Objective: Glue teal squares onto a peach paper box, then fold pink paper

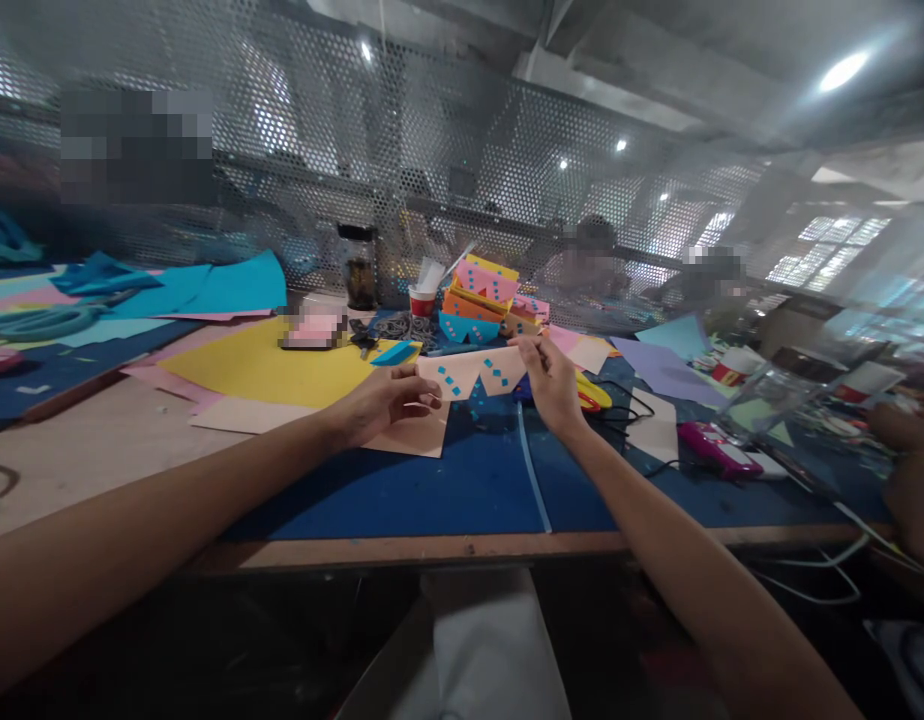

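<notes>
A pale peach paper mask [462, 372] with small blue squares on it is stretched between my hands above the blue tabletop. My left hand [393, 400] pinches its left end, and my right hand [548, 380] grips the right end from above. Small blue bits [475, 405] show just below the notch in its lower edge. Behind it stands a stack of similar paper masks, a blue one [468, 328] at the front and a pink one [488, 280] higher up. A peach sheet [409, 435] lies under my left hand.
Large yellow paper [259, 360] and blue paper [229, 285] lie to the left, near a phone [313, 328]. A red cup [422, 300] and a dark jar [358, 265] stand behind. To the right are purple paper [668, 365], a magenta device [721, 450], cables and a co-worker's arm [912, 480].
</notes>
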`<state>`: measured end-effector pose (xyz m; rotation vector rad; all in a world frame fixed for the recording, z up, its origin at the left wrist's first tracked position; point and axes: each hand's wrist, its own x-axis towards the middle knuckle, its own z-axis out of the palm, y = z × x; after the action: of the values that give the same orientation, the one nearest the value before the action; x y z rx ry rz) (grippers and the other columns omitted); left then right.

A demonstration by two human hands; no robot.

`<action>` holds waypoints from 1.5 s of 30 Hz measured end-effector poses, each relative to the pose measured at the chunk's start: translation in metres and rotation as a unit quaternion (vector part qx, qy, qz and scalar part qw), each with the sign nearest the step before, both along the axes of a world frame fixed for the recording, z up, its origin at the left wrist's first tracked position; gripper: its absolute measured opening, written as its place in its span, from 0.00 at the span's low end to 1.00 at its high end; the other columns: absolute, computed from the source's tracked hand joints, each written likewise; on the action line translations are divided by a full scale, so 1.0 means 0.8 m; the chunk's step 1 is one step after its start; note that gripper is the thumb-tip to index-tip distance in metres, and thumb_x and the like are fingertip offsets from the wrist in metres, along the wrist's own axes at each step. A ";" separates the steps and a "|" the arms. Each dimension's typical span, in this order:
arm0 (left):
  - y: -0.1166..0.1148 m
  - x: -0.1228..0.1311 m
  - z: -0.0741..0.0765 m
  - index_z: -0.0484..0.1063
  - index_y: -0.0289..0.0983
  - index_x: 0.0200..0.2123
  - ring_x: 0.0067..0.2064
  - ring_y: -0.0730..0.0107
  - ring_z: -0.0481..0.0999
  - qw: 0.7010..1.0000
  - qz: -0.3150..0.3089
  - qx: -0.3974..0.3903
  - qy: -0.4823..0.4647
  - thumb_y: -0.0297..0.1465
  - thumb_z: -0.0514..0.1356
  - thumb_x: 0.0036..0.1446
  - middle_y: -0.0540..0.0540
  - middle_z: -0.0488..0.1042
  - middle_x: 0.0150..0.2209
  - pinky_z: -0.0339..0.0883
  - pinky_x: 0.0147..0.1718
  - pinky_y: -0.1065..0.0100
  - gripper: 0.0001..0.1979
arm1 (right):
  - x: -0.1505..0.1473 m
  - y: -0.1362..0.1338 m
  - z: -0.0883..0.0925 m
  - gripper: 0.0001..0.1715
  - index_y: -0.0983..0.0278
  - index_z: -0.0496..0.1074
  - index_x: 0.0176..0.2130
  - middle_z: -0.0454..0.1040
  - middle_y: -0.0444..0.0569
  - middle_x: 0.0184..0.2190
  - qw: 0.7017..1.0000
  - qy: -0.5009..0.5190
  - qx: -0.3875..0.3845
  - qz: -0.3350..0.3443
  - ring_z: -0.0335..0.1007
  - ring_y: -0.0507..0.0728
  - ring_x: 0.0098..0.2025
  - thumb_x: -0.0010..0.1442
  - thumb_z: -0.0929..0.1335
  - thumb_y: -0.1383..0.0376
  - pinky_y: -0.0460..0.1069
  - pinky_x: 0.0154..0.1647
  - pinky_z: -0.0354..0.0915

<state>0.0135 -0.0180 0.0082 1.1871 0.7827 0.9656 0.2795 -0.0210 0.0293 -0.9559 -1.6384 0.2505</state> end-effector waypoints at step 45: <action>0.006 -0.002 -0.003 0.76 0.34 0.27 0.29 0.78 0.70 0.994 -0.003 -0.090 -0.061 0.29 0.75 0.46 0.49 0.73 0.27 0.73 0.34 0.76 0.10 | -0.007 -0.002 -0.005 0.24 0.61 0.78 0.45 0.80 0.49 0.40 0.999 -0.031 0.003 0.012 0.75 0.58 0.42 0.71 0.63 0.47 0.51 0.45 0.68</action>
<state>0.0119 -0.0134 0.0054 0.9657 0.7514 0.9340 0.2741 -0.0224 0.0251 -0.9490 -1.7067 0.2337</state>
